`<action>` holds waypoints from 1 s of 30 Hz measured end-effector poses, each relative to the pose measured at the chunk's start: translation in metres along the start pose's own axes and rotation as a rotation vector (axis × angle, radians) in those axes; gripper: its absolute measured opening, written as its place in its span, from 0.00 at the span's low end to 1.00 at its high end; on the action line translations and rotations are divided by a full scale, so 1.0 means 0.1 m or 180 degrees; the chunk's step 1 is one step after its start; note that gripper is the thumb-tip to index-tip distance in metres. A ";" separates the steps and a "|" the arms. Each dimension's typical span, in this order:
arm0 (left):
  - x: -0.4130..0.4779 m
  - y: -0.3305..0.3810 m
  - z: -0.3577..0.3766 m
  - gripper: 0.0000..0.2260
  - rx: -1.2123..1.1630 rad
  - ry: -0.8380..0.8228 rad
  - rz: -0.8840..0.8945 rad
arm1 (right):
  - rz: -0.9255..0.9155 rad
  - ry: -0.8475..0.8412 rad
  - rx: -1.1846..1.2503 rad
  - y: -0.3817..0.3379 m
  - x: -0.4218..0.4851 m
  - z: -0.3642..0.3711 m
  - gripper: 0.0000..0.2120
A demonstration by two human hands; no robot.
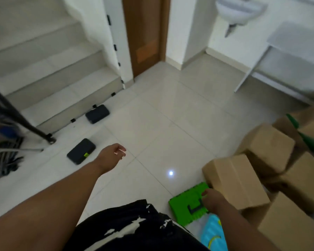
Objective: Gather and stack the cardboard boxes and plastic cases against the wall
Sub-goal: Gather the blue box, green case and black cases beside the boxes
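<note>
My right hand point(211, 198) grips the handle edge of a bright green plastic case point(187, 203) that sits low at the bottom right, beside a pile of brown cardboard boxes point(239, 180). My left hand point(113, 155) hangs in the air over the floor tiles, fingers loosely curled and holding nothing. Two dark grey plastic cases lie on the floor to the left: one point(81, 151) close to my left hand, the other point(97, 114) farther off at the foot of the stairs.
White stairs point(49, 78) rise at the left, with a black metal stand point(25, 122) and a mop in front. A wooden door point(145, 35), a wall sink point(237, 11) and a white shelf point(286, 57) stand ahead. A light blue item point(214, 234) lies under the green case.
</note>
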State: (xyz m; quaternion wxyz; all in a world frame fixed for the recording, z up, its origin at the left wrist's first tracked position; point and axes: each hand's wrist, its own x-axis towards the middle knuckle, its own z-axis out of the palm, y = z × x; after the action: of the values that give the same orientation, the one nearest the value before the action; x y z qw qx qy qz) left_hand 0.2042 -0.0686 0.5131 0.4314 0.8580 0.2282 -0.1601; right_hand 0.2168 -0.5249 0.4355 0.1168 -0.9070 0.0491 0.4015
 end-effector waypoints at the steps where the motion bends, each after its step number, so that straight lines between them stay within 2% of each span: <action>1: -0.10 -0.19 -0.15 0.05 -0.0086 0.0140 -0.0048 | -0.0076 0.0040 -0.0062 -0.22 0.01 -0.07 0.12; 4: -0.40 -0.81 -0.55 0.05 -0.0336 0.0424 -0.0234 | -0.0389 0.0131 -0.0017 -0.86 0.08 -0.12 0.05; 7: -0.67 -1.44 -0.96 0.03 -0.0453 0.0552 -0.0378 | -0.0541 0.0287 0.0073 -1.59 -0.02 0.05 0.05; 10: -0.92 -2.04 -1.39 0.02 -0.0508 0.0638 -0.0449 | -0.0797 0.0452 0.0045 -2.42 -0.25 0.41 0.08; 16: -1.34 -2.95 -2.19 0.03 -0.0784 0.1014 -0.0613 | -0.1119 0.0297 -0.0163 -3.79 -0.67 1.13 0.13; 23: -1.74 -3.56 -2.60 0.04 -0.1117 0.1139 -0.0848 | -0.1366 0.0235 -0.0674 -4.69 -0.90 1.47 0.18; 30: -1.51 -3.74 -2.80 0.04 -0.1307 0.1090 -0.0866 | -0.1357 0.0353 -0.0832 -5.15 -0.74 1.41 0.17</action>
State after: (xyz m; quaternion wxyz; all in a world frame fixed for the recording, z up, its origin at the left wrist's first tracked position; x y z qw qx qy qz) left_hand -0.0997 0.3167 0.4957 0.5258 0.7288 0.4381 -0.0200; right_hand 0.1602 0.0087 0.4870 0.0777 -0.9249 -0.1891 0.3205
